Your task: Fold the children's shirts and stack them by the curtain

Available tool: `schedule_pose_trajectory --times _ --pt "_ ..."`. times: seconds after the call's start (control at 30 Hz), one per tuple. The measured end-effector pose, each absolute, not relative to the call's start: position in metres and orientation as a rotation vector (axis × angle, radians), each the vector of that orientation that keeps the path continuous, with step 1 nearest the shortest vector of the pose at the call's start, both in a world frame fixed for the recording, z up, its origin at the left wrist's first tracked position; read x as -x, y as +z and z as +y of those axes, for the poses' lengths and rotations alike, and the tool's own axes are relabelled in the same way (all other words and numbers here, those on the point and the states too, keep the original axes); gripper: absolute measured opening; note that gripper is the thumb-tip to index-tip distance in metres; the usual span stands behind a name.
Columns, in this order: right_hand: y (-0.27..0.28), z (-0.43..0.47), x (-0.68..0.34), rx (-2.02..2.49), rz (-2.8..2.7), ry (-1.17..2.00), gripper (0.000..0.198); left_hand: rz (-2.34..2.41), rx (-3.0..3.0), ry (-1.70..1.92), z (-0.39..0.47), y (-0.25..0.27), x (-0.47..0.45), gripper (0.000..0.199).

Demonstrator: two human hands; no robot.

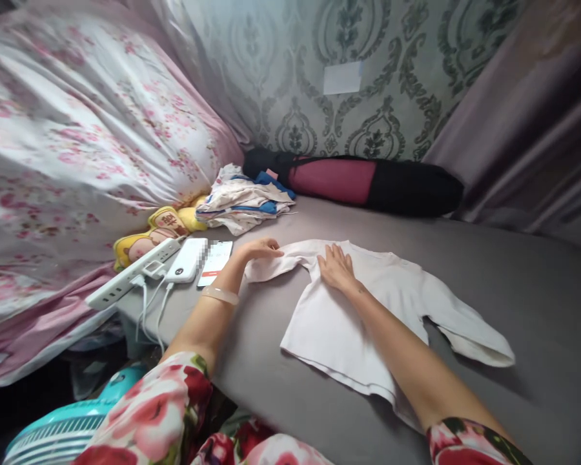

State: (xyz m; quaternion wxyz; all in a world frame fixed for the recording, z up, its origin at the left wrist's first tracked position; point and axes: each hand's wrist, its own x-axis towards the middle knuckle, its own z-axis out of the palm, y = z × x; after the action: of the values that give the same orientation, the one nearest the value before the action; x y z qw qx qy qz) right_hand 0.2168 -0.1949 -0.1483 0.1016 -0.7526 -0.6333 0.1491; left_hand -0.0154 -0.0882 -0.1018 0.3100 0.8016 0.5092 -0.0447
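Note:
A small white long-sleeved shirt lies spread on the grey bed sheet, its hem toward me and both sleeves out to the sides. My left hand is at the left sleeve, its bent fingers closed on the fabric near the cuff; part of the cuff is hidden behind the hand. Flat on the shirt's upper left, by the armpit, rests my right hand, open with fingers stretched out. The right sleeve reaches out untouched, slightly folded at its cuff.
Left of my left hand lie a phone, a white power bank and a power strip with cables. Behind are yellow plush toys, a clothes pile and a long black-and-maroon bag. A turquoise fan stands below the bed's edge.

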Motion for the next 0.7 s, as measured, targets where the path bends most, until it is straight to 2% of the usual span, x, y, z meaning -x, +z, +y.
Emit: schedule_pose_trajectory --times 0.17,0.33,0.43,0.57,0.7 --pt "-0.154 -0.191 -0.208 2.305 -1.832 0.37 0.065 1.302 -2.071 -0.248 -0.09 -0.092 0.043 0.059" --pt "-0.158 -0.192 -0.204 2.341 -1.843 0.276 0.065 1.265 -2.023 -0.293 -0.089 -0.085 0.059 0.039" --pt "-0.159 -0.192 -0.203 2.342 -1.834 0.257 0.063 1.313 -2.005 -0.039 -0.088 -0.082 0.064 0.026" --pt "-0.159 -0.192 -0.203 2.329 -1.844 0.206 0.058 1.378 -1.843 0.402 -0.087 -0.079 0.062 0.023" --pt "-0.16 -0.193 -0.201 2.335 -1.839 0.168 0.057 1.425 -1.794 0.534 -0.082 -0.08 0.057 0.024"
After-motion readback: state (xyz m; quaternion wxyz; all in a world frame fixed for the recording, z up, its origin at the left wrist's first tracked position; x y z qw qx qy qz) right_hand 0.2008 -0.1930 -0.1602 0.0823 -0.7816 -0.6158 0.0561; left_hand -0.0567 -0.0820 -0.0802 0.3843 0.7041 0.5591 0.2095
